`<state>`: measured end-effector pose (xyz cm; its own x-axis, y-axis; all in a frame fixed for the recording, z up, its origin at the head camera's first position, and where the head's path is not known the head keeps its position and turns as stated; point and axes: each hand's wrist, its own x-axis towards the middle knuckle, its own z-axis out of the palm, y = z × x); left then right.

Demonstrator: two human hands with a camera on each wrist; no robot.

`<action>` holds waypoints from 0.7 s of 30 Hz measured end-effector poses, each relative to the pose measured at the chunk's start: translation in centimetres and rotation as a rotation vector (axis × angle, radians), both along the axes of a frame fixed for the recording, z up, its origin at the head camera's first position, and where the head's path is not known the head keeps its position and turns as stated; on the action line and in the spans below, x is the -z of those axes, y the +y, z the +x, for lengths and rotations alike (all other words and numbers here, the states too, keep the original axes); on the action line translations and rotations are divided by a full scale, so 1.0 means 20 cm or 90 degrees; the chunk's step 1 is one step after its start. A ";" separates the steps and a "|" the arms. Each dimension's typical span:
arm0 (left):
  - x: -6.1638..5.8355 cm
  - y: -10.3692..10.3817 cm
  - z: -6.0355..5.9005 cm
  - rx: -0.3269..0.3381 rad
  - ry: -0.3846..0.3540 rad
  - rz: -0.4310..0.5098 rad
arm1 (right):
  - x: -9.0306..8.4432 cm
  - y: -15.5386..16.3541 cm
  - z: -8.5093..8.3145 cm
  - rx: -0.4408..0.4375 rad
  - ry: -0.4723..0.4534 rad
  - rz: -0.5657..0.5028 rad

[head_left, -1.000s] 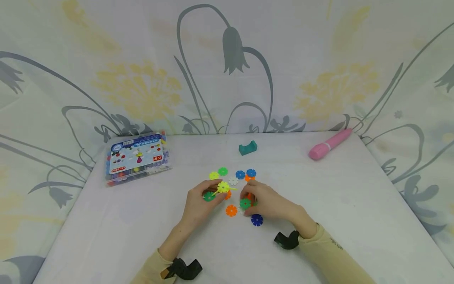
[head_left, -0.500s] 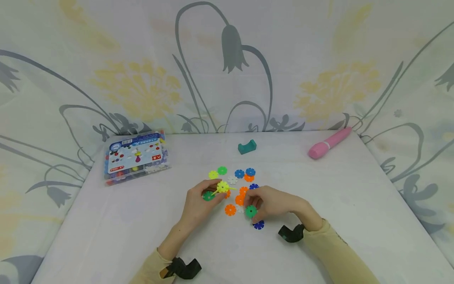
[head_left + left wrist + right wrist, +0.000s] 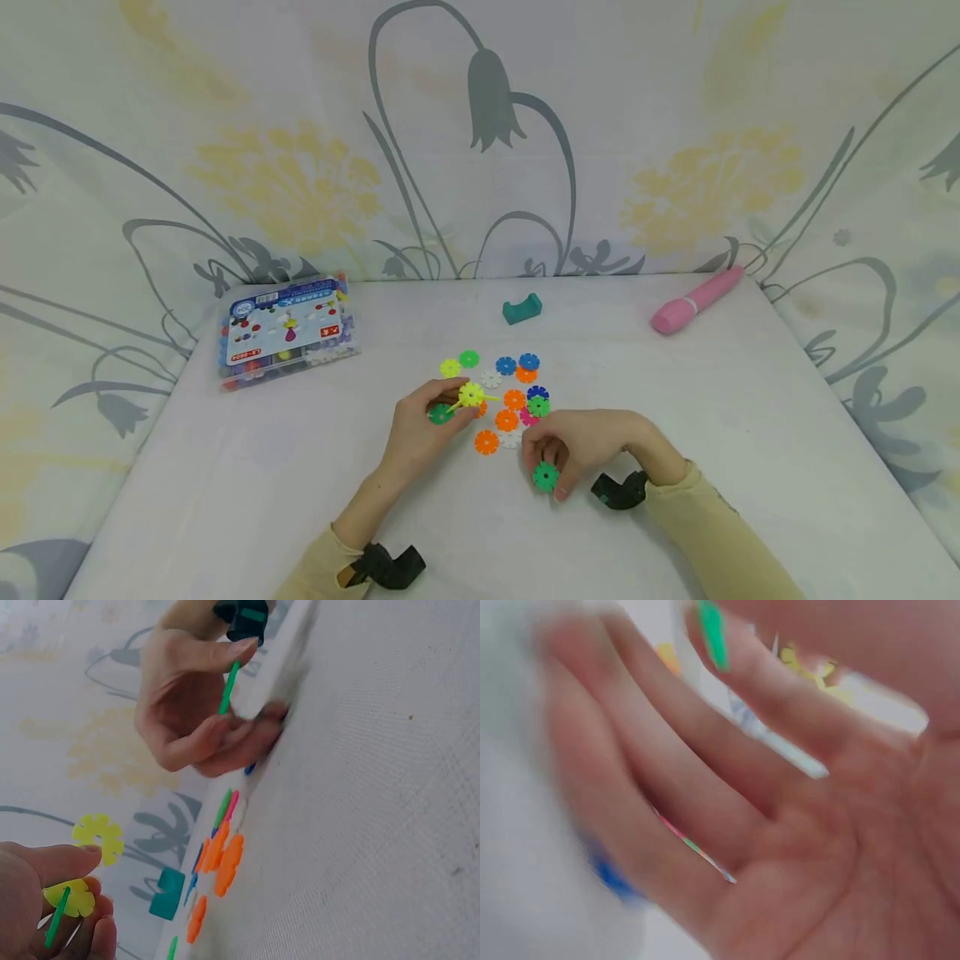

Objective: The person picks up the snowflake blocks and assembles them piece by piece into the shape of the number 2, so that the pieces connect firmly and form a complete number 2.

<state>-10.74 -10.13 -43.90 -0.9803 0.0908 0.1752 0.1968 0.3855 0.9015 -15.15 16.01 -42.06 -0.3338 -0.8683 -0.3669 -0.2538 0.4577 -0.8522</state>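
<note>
- A green disc (image 3: 545, 476) is pinched upright between the thumb and fingertips of the right hand (image 3: 581, 442), held on the near side of the loose pile, just above the table (image 3: 750, 467). From the left wrist view the same disc (image 3: 229, 688) is seen edge-on between thumb and forefinger.
- A small cluster of joined discs (image 3: 461, 402), yellow on top with a dark green one tucked under the fingers, is gripped by the left hand (image 3: 423, 429); the fingers are curled around it.
- The two hands are kept apart, with an orange disc (image 3: 487, 442) lying flat on the table between them.
- More loose discs (image 3: 517, 392) (orange, blue, green, pink, white, yellow-green) are scattered just beyond the right hand's fingers and beside the left hand's cluster.
- Further out past both hands, a teal block (image 3: 522, 309) is sitting on its own.
- Well off to the left of the left hand, a plastic box (image 3: 287, 335) of pieces is lying shut.
- A pink pen (image 3: 697, 302) is lying far beyond the right hand, near the back corner.
- The right wrist view is too blurred to add much, only fingers and a green edge.
</note>
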 end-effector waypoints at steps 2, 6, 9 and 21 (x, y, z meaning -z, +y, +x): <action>0.00 0.00 0.00 0.002 0.005 0.001 | 0.00 0.00 -0.01 0.056 0.057 -0.021; 0.01 0.01 0.00 0.006 0.006 0.004 | 0.03 -0.01 -0.02 0.164 0.156 -0.036; 0.01 0.01 0.00 0.006 0.003 0.006 | 0.05 -0.04 -0.03 0.229 0.199 -0.059; 0.02 0.01 0.00 0.006 -0.001 0.006 | 0.05 -0.11 0.00 0.339 0.256 -0.165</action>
<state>-10.66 -9.86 -44.25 -0.9796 0.0991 0.1748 0.1995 0.3756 0.9051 -15.20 13.86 -43.05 -0.8030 -0.5919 0.0694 -0.3689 0.4022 -0.8380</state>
